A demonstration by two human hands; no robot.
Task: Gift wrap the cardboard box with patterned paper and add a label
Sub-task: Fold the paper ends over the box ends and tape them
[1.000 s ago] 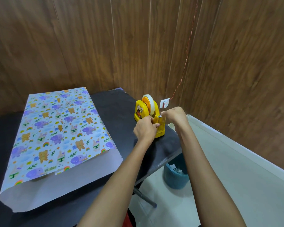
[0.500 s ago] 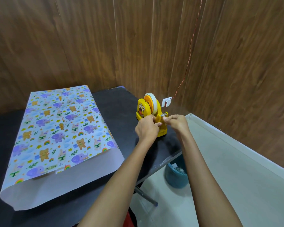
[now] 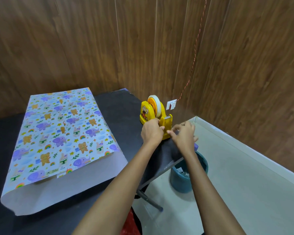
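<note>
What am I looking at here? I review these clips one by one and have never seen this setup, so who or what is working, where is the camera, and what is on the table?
No machine here: a person works with bare hands, and the single camera sits on their head, looking forward and down along both forearms. On the black table lies patterned wrapping paper, folded over something I cannot see, its plain white underside showing at the near edge. At the table's right end stands a yellow tape dispenser with a white roll. The left hand steadies the dispenser at its cutter end; the right hand pinches beside it, probably drawing off tape, though the strip is too faint to see. A blue bin stands on the floor below.
</note>
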